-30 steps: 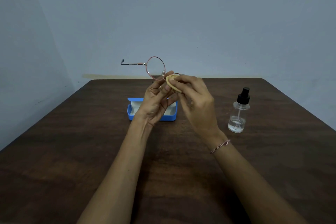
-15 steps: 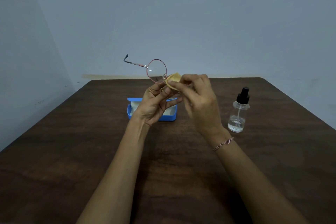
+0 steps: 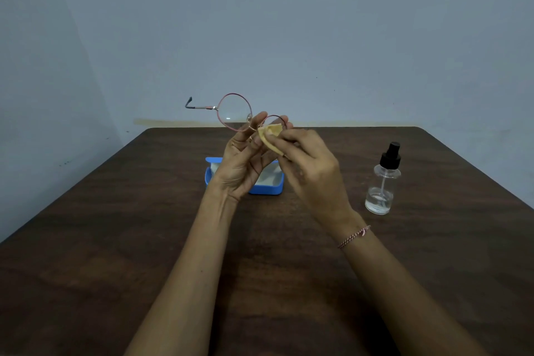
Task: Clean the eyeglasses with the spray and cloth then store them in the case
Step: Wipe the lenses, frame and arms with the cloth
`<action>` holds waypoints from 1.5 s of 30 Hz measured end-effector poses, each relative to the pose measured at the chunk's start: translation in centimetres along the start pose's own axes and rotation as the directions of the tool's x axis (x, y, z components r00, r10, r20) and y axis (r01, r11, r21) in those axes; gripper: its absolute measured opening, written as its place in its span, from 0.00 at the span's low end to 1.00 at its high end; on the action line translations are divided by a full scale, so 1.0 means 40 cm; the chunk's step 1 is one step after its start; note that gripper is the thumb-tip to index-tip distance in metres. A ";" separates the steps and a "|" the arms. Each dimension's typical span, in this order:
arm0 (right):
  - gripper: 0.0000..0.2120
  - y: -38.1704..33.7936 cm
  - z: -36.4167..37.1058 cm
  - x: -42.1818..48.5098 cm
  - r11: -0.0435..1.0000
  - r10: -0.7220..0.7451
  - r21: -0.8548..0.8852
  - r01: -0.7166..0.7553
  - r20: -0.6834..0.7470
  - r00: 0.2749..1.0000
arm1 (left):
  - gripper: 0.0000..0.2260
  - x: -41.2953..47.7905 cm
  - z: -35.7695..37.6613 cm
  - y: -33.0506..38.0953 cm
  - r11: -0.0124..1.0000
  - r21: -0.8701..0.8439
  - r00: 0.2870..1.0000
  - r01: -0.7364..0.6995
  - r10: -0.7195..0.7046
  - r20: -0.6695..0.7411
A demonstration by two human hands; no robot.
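Observation:
Round, thin pink-rimmed eyeglasses (image 3: 234,112) are held up above the table, one temple arm sticking out to the left. My left hand (image 3: 245,162) pinches them at the bridge. My right hand (image 3: 306,165) presses a small folded yellow cloth (image 3: 270,135) against the right lens, which the cloth and fingers mostly hide. Below and behind my hands, the open blue case (image 3: 267,188) with its white lining lies on the table. A clear spray bottle (image 3: 383,180) with a black nozzle stands upright at the right.
The dark wooden table (image 3: 115,240) stretches to a pale wall at the back. Its left and right edges run diagonally. My two forearms cross the near half of the table.
The glasses have tilted so the left lens now faces me more fully and the temple arm is level. My right hand and cloth have shifted slightly along the right lens.

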State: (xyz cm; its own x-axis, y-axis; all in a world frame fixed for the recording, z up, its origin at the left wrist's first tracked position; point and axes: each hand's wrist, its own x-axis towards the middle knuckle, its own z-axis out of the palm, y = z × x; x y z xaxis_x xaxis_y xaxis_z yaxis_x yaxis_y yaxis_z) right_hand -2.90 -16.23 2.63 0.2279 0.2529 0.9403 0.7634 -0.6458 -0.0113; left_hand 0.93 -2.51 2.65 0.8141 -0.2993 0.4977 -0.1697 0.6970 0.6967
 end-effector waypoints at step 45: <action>0.15 0.024 -0.003 -0.005 0.997 -0.004 -0.077 0.006 0.026 1.000 | 0.19 0.000 0.014 -0.011 0.990 -0.142 0.998 -0.008 0.000 -0.055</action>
State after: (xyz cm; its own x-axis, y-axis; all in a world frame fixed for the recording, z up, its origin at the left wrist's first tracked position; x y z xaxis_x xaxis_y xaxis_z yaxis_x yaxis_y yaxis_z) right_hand -2.29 -17.00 2.46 0.2404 0.2739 0.9312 0.7161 -0.6977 0.0203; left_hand 0.71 -3.17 2.65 0.8434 -0.2629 0.4685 -0.0957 0.7846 0.6126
